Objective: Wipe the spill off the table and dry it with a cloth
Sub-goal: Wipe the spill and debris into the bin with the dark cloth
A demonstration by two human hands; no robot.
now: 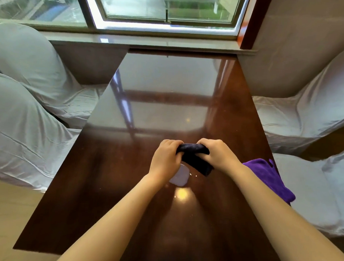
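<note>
Both hands grip a dark cloth [194,157] bunched into a roll above the glossy brown table [110,186]. My left hand [166,157] is shut on its left end and my right hand [218,155] on its right end. A loose part of the dark cloth hangs down between my wrists. Under my left hand a small white rounded object [180,176] rests on the table, partly hidden. A few tiny bright droplets [194,175] glint beside it. A purple cloth [269,178] lies at the table's right edge, behind my right forearm.
Chairs in white covers stand on both sides: two on the left [27,113] and two on the right [304,115]. The table's far end meets a window sill [151,41] below a window. Light wooden floor shows at the lower left.
</note>
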